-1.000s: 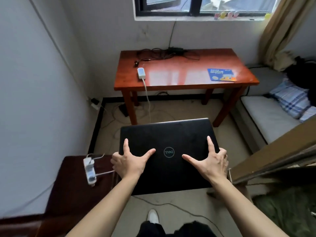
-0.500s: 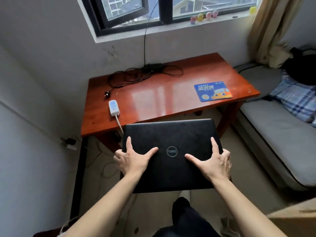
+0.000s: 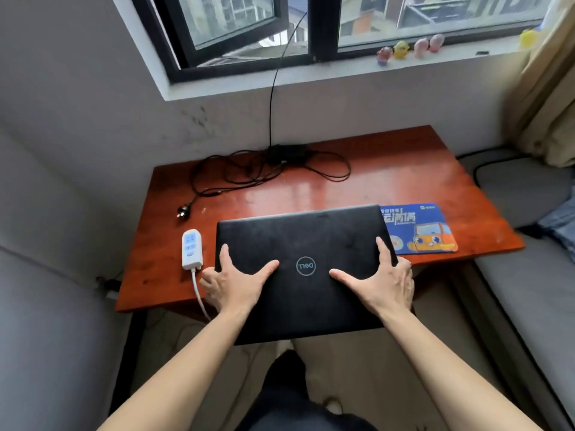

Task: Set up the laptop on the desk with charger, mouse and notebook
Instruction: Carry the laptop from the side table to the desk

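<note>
Wooden desk stood beneath the window. The closed laptop was held over its near edge, long axis parallel to that edge, between mouse pad and power strip. Left hand and right hand gripped its sides equally, thumbs splayed on the lid. The charger lay behind. Logo: DELL, inverted.

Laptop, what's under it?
The laptop covers part of the desk and one edge of the blue mouse pad. The left hand and right hand curl fingers under its sides. The rest underneath is hidden.
</note>
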### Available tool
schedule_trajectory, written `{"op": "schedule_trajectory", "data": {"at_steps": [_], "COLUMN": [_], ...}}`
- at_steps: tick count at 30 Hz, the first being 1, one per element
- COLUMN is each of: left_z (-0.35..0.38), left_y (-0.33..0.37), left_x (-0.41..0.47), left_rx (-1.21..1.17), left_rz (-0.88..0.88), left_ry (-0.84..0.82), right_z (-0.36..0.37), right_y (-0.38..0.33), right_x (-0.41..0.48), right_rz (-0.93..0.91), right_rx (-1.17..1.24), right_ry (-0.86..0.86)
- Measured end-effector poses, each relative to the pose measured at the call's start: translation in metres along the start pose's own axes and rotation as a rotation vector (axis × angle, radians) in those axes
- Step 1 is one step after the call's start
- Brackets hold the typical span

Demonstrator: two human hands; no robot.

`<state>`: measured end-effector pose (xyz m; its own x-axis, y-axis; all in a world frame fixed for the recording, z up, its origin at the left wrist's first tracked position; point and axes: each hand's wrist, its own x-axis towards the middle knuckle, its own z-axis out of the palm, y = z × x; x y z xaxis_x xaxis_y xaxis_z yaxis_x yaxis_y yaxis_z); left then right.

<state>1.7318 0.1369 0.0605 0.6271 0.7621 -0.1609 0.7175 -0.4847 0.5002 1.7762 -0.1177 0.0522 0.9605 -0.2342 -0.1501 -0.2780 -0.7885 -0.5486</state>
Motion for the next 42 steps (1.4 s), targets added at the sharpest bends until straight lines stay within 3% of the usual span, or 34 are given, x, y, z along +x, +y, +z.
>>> {"op": "schedule_trajectory", "data": {"at_steps": [15,29,42], "left_z": [0.118,0.181,0.195], "left_y": [0.095,0.108,0.123], "left_x": [0.196,0.231,0.255], "left_rx": [0.101,0.093,0.195], "left_rz": [-0.095,-0.285,-0.254], "left_ry": [-0.211,-0.236,-0.258], "right_z": [0.078,0.131,0.137], "right_y": [-0.059,-0.050,-0.061], "right_x": [0.200,0.284,0.299], "right_rz": [0.178,0.180,0.124], "right_rx": [-0.177,-0.201,-0.457], "right_ry": [-0.100,-0.258,-0.263]}}
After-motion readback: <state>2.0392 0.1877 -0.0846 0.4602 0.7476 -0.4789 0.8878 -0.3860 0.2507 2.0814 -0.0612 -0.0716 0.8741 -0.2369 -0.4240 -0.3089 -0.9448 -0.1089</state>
